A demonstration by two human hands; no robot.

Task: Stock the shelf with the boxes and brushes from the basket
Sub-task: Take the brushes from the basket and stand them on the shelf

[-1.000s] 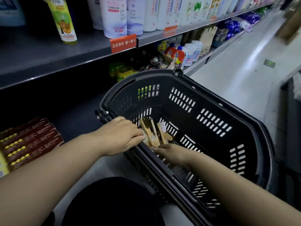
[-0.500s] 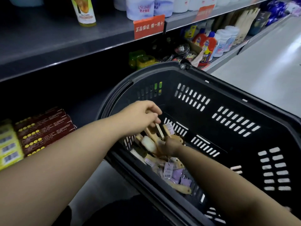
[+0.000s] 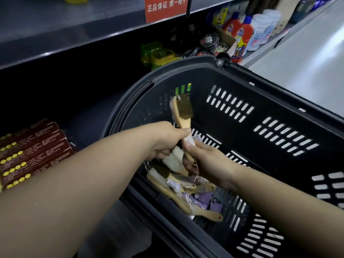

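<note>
The left hand (image 3: 167, 139) grips a brown-bristled brush (image 3: 183, 110), raised inside the basket (image 3: 279, 86). Just below, the right hand (image 3: 204, 161) curls round a wooden handle (image 3: 188, 158) above the loose brushes (image 3: 178, 185).

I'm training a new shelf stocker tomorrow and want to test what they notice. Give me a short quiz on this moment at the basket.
1. True or false: the raised brush has dark bristles.
2. Where do the other brushes lie? A. on the upper shelf; B. in the bottom of the basket; C. on the floor.
3. Fill in: the fingers of the ___ hand curl round the raised brush's handle just below its head.

Key: 1 true; 2 B; 3 the left hand.
</note>
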